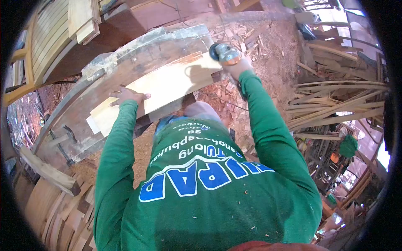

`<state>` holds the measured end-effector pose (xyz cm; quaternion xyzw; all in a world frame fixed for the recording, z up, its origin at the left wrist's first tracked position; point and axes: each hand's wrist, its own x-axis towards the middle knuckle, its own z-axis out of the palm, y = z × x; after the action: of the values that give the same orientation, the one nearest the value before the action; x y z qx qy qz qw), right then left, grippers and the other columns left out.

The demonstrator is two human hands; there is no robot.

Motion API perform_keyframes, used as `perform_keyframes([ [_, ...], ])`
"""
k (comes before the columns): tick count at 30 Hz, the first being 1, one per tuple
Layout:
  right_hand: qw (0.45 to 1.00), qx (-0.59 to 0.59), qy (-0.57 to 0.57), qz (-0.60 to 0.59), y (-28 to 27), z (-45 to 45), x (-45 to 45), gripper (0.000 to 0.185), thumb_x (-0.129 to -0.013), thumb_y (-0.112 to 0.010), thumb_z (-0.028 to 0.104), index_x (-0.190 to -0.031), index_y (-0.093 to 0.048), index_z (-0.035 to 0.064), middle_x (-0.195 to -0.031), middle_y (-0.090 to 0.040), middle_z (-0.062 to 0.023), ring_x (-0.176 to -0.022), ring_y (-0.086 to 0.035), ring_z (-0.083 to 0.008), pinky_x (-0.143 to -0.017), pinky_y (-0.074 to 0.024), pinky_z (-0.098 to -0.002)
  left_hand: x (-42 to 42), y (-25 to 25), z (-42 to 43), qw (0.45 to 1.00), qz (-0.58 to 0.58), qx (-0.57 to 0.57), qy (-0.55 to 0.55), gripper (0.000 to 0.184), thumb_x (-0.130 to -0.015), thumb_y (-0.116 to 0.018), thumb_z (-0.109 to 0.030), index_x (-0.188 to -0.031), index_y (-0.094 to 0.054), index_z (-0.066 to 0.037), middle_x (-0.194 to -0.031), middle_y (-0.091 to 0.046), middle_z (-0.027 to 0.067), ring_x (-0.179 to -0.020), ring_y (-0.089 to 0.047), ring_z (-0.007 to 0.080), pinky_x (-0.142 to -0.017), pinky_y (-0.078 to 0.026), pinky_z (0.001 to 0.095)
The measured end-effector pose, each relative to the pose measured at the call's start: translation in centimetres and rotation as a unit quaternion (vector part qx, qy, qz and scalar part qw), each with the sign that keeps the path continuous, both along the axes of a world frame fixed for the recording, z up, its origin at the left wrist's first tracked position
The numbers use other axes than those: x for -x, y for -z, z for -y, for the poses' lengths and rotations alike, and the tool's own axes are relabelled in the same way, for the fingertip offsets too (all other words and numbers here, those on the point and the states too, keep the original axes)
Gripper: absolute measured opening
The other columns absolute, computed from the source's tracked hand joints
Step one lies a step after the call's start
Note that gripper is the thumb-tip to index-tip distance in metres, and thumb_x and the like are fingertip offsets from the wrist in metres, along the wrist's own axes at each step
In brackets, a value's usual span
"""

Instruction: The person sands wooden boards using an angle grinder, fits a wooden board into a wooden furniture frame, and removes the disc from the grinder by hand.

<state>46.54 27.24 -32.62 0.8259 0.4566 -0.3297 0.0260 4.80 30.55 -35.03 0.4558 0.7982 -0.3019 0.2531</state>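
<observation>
A pale wooden board (167, 83) lies at a slant along the workbench (136, 62). My left hand (128, 96) rests on the board's near-left part, fingers spread flat and thumb stretched out to the side. At the board's far right end, my right hand (239, 67) is closed around an angle grinder (225, 53). The grinder's dark round disc faces left, just past the board's end, and its shadow falls across the wood. I cannot tell whether the disc touches the board.
A slatted wooden piece (52, 35) stands at upper left. Wood scraps (247, 39) litter the ground beyond the bench, and a thin cord (234, 103) runs near the grinder. Long curved strips (339, 102) are piled at right. A thick wooden block (50, 171) sits at lower left.
</observation>
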Motion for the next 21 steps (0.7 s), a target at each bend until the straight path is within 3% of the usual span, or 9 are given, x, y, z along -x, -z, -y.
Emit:
perform_keyframes([
  [4,1.0,0.024,-0.003,0.0,1.5,0.6,-0.6,0.053,-0.072,-0.079,0.046,-0.106,-0.074,0.0048,-0.102,-0.075,-0.019,-0.097,-0.072,-0.0327,-0.085,-0.0575,-0.042,-0.3,-0.4,0.2,0.999,0.019,-0.014,-0.028,0.149,-0.053,-0.091,-0.064,-0.159,-0.01,0.0,-0.162,-0.007,0.0382,-0.154,-0.005,0.0484,-0.118,-0.01,0.0724],
  [6,0.999,0.054,0.005,-0.006,-1.1,0.1,-1.2,0.053,-0.073,-0.079,0.044,-0.109,-0.073,0.0061,-0.105,-0.074,-0.0184,-0.099,-0.072,-0.0337,-0.087,-0.057,-0.0427,-0.1,-0.2,0.0,1.0,-0.002,-0.012,-0.014,0.145,-0.054,-0.092,-0.062,-0.16,-0.013,-0.002,-0.164,-0.005,0.0332,-0.154,-0.008,0.0472,-0.117,-0.017,0.0724],
  [9,0.988,-0.075,-0.137,0.021,2.4,1.6,-2.0,0.051,-0.072,-0.079,0.045,-0.108,-0.074,0.0088,-0.103,-0.075,-0.0153,-0.097,-0.072,-0.0331,-0.085,-0.0569,-0.0432,-1.0,-2.3,0.1,0.999,0.02,-0.026,0.009,0.137,-0.056,-0.093,-0.059,-0.159,-0.02,-0.005,-0.166,-0.011,0.0254,-0.154,-0.013,0.0436,-0.116,-0.026,0.0712],
  [11,0.999,-0.023,-0.001,0.023,1.6,1.5,-2.0,0.051,-0.072,-0.081,0.043,-0.109,-0.074,0.0087,-0.103,-0.076,-0.0132,-0.095,-0.072,-0.0314,-0.084,-0.0566,-0.0424,-0.9,-3.6,-0.1,0.996,0.058,-0.014,0.067,0.13,-0.058,-0.092,-0.059,-0.156,-0.027,-0.005,-0.166,-0.02,0.0211,-0.153,-0.02,0.0405,-0.115,-0.03,0.0695],
  [13,0.991,-0.091,0.093,-0.043,3.7,4.1,-4.8,0.052,-0.07,-0.083,0.042,-0.109,-0.074,0.0081,-0.101,-0.076,-0.0118,-0.094,-0.073,-0.0288,-0.083,-0.0564,-0.0408,-0.7,-4.0,-1.7,0.981,0.113,0.024,0.158,0.121,-0.059,-0.091,-0.059,-0.152,-0.036,-0.005,-0.163,-0.031,0.018,-0.151,-0.028,0.037,-0.115,-0.032,0.0673],
  [15,0.952,-0.14,0.231,-0.146,4.0,6.4,-6.2,0.056,-0.066,-0.088,0.044,-0.105,-0.075,0.0073,-0.097,-0.075,-0.0101,-0.091,-0.072,-0.0238,-0.082,-0.0558,-0.0377,-0.2,-2.4,-2.6,0.977,0.136,0.044,0.158,0.113,-0.062,-0.089,-0.061,-0.148,-0.042,-0.005,-0.156,-0.041,0.0192,-0.146,-0.037,0.0358,-0.115,-0.032,0.0658],
  [17,0.958,-0.19,0.193,-0.093,4.9,10.0,-7.3,0.056,-0.066,-0.088,0.046,-0.105,-0.075,0.0072,-0.098,-0.075,-0.0102,-0.092,-0.072,-0.0228,-0.082,-0.0556,-0.0367,0.0,-2.1,-1.9,0.976,0.13,0.025,0.172,0.106,-0.064,-0.087,-0.062,-0.143,-0.047,-0.005,-0.151,-0.048,0.0195,-0.142,-0.045,0.0348,-0.116,-0.032,0.0639],
  [20,0.935,-0.177,0.288,-0.112,0.9,14.3,-5.1,0.043,-0.071,-0.084,0.03,-0.101,-0.076,0.001,-0.094,-0.077,-0.0098,-0.086,-0.073,-0.0201,-0.08,-0.0563,-0.0347,-0.2,-2.9,0.0,0.97,0.086,-0.051,0.222,0.099,-0.067,-0.084,-0.065,-0.139,-0.051,-0.005,-0.145,-0.053,0.0186,-0.135,-0.051,0.0346,-0.117,-0.03,0.0612],
  [21,0.94,-0.174,0.282,-0.083,1.9,16.2,-5.6,0.046,-0.07,-0.084,0.035,-0.102,-0.076,0.0029,-0.096,-0.077,-0.0108,-0.089,-0.073,-0.0225,-0.081,-0.0563,-0.0361,-0.1,-2.8,0.5,0.968,0.08,-0.063,0.231,0.098,-0.068,-0.083,-0.066,-0.137,-0.052,-0.005,-0.142,-0.054,0.0184,-0.134,-0.052,0.0351,-0.118,-0.028,0.0608],
])
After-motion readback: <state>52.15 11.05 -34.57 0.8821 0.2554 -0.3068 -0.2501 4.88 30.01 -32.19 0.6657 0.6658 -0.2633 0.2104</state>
